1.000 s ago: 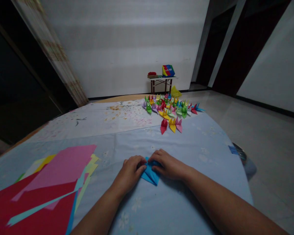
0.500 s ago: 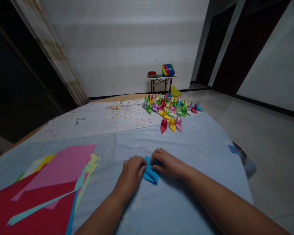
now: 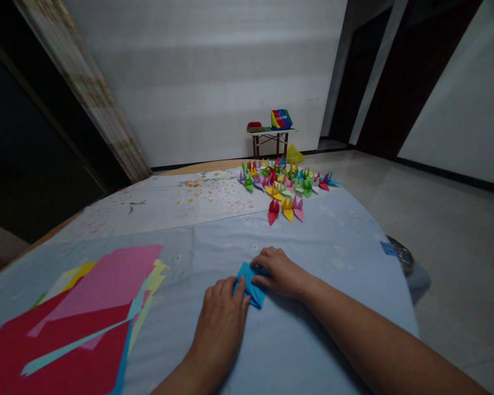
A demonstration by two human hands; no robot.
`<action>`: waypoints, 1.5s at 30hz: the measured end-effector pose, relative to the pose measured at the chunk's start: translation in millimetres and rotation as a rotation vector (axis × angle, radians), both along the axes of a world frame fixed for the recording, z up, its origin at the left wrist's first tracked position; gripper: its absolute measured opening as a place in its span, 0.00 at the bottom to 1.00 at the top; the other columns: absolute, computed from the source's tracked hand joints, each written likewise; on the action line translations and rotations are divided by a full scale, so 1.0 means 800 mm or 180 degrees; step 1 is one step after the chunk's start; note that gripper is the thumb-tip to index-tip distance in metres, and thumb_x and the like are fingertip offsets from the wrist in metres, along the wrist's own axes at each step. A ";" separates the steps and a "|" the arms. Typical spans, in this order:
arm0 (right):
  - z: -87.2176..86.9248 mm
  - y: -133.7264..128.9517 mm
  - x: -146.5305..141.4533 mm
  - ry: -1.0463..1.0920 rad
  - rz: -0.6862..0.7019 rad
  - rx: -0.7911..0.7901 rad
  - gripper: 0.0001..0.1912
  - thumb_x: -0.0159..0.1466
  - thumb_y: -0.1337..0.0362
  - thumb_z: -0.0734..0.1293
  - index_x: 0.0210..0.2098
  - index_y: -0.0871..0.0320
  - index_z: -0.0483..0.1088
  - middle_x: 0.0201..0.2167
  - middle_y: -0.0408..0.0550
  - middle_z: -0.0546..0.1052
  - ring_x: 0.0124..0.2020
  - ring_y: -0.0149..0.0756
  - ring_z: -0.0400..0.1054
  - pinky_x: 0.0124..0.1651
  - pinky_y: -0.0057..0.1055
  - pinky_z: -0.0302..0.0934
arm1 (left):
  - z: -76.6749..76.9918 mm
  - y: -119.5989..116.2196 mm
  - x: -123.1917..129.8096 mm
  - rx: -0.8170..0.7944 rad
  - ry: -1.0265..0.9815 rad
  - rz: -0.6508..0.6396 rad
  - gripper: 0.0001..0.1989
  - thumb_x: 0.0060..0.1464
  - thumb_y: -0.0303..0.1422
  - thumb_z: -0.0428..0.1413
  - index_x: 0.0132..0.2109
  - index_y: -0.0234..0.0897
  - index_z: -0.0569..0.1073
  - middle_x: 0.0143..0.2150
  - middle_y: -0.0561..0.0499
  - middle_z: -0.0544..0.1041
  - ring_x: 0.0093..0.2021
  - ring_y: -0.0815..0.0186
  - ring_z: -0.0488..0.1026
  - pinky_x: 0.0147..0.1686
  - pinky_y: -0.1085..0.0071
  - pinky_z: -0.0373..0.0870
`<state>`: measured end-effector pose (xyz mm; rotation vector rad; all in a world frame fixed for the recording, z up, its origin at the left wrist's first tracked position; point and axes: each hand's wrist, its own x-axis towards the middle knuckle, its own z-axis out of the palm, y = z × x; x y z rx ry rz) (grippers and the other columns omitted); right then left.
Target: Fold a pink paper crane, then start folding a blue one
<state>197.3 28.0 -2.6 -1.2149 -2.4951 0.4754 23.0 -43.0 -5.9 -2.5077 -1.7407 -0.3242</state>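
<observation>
Head view, step: folding, seemingly; the blue paper lies on the table between both sets of fingers.
Left fingers: close together, laid over it; grip unclear.
Right fingers: curled nearly closed, holding its edge.
Next move: calls for firm, even pressing.
Hidden: layers beneath the fingers, perhaps creases too.

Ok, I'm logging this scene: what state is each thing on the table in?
Small sheet of blue paper: folded, left hand and right hand on it
Large multicoloured paper sheets: flat, unevenly stacked
Multicoloured paper cranes: folded, clustered together
Red, yellow and pink paper cranes: folded, in a nearer row
Pale blue floral tablecloth: spread out, slightly wrinkled
</observation>
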 end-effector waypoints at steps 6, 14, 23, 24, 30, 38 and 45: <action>0.006 -0.004 0.001 -0.0080 -0.0122 -0.0034 0.14 0.57 0.58 0.65 0.41 0.58 0.67 0.36 0.50 0.69 0.40 0.38 0.61 0.43 0.33 0.50 | -0.007 0.005 -0.002 0.0036 -0.0177 -0.0071 0.16 0.57 0.31 0.46 0.52 0.37 0.67 0.48 0.44 0.70 0.48 0.58 0.64 0.49 0.58 0.59; 0.004 -0.002 0.001 -0.0102 -0.0144 -0.0111 0.14 0.57 0.59 0.66 0.41 0.58 0.66 0.36 0.50 0.69 0.38 0.37 0.61 0.42 0.33 0.50 | -0.003 0.006 0.000 0.0079 -0.0158 -0.0044 0.16 0.56 0.30 0.47 0.51 0.38 0.68 0.49 0.44 0.69 0.50 0.57 0.63 0.49 0.56 0.58; 0.000 0.000 0.001 -0.0012 -0.0103 -0.0081 0.14 0.56 0.59 0.66 0.41 0.58 0.66 0.35 0.49 0.69 0.38 0.36 0.61 0.41 0.32 0.51 | 0.004 0.007 0.002 -0.0101 0.0195 -0.0113 0.17 0.57 0.32 0.45 0.53 0.39 0.67 0.54 0.46 0.69 0.54 0.55 0.60 0.52 0.52 0.51; 0.000 0.000 0.001 -0.0005 -0.0101 -0.0086 0.14 0.56 0.59 0.66 0.41 0.58 0.66 0.35 0.49 0.69 0.38 0.36 0.61 0.41 0.32 0.51 | 0.004 0.007 0.002 -0.0111 0.0209 -0.0125 0.17 0.57 0.32 0.45 0.53 0.39 0.67 0.54 0.46 0.69 0.54 0.55 0.60 0.52 0.52 0.50; 0.000 0.000 0.002 -0.0024 -0.0102 -0.0056 0.14 0.57 0.59 0.66 0.40 0.58 0.66 0.36 0.49 0.69 0.38 0.36 0.61 0.41 0.32 0.51 | 0.006 0.006 0.000 -0.0220 0.0240 -0.0157 0.18 0.57 0.33 0.45 0.54 0.38 0.66 0.55 0.46 0.68 0.55 0.55 0.60 0.53 0.52 0.48; -0.001 -0.003 0.001 0.0194 -0.0010 -0.0033 0.14 0.57 0.62 0.67 0.42 0.55 0.65 0.35 0.46 0.69 0.38 0.35 0.61 0.42 0.31 0.51 | 0.006 0.007 -0.001 -0.0188 0.0258 -0.0216 0.18 0.57 0.32 0.45 0.54 0.39 0.65 0.55 0.46 0.67 0.55 0.55 0.59 0.53 0.51 0.48; -0.006 0.003 0.000 0.0352 0.0149 -0.0031 0.08 0.57 0.61 0.66 0.36 0.57 0.68 0.34 0.47 0.70 0.38 0.34 0.62 0.41 0.30 0.53 | 0.000 0.006 -0.004 -0.0154 0.0256 -0.0215 0.19 0.57 0.33 0.44 0.56 0.39 0.63 0.56 0.45 0.67 0.55 0.55 0.59 0.53 0.53 0.48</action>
